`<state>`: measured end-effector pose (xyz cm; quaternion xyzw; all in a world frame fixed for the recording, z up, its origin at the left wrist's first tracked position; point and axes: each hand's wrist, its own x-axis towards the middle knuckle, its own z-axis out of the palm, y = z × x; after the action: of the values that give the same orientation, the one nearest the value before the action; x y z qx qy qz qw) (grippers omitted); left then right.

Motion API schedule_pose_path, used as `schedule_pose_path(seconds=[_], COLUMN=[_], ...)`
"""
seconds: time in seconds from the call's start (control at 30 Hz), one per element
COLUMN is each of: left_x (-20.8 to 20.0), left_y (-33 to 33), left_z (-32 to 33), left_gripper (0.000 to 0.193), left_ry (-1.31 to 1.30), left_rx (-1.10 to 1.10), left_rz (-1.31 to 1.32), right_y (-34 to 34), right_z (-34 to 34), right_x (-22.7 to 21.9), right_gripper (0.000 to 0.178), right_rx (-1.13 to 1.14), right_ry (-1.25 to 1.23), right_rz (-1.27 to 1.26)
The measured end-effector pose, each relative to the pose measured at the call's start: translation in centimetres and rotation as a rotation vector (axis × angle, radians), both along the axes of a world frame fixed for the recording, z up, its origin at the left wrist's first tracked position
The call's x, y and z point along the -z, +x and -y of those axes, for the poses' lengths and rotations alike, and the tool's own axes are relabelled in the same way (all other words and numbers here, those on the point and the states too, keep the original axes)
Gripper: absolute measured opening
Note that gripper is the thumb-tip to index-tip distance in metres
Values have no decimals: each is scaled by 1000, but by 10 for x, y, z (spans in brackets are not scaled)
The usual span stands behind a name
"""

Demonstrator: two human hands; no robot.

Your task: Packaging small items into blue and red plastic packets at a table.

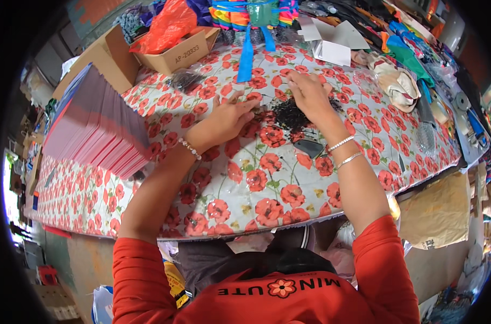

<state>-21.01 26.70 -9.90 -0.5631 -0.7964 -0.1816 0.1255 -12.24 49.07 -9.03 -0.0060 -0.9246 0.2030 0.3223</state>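
A loose pile of small black bits (290, 114) lies on the flowered tablecloth (245, 200) in front of me; their kind is too small to make out. My right hand (313, 98) rests over the pile's far right side, palm down, fingers stretched out. Left of the pile, apart from it, my left hand (227, 120) hovers low over the cloth or touches it, fingers spread and nothing visible in them. Near my right wrist lies a small dark flat object (309, 147). What is under my right palm is hidden.
At the left stands a tall stack of pink and purple sheets (97, 127). Behind it are an open carton (175, 55) with a red plastic bag (167, 27) and a clear bag of dark pieces (185, 80). Rainbow-coloured bundles (234, 16) sit at the back, a cream cloth (396, 86) at right.
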Motion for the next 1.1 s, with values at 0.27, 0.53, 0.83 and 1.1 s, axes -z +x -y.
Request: schedule_pose_path(seconds=[0.27, 0.53, 0.83, 1.1], left_x=[-94, -223, -215, -245], left_y=[78, 27, -59, -20], left_z=[107, 257, 285, 291], left_gripper=[23, 29, 24, 16], left_ry=[223, 702, 806, 1154], left_rx=[33, -571, -544, -300], left_rz=[192, -284, 516, 391], right_y=[7, 32, 25, 40], right_z=[6, 78, 120, 129], right_x=[6, -42, -59, -59], right_gripper=[15, 13, 11, 8], right_rx=[-160, -65, -169, -246], right_ry=[-205, 243, 106, 67], right_rz=[-58, -161, -4, -16])
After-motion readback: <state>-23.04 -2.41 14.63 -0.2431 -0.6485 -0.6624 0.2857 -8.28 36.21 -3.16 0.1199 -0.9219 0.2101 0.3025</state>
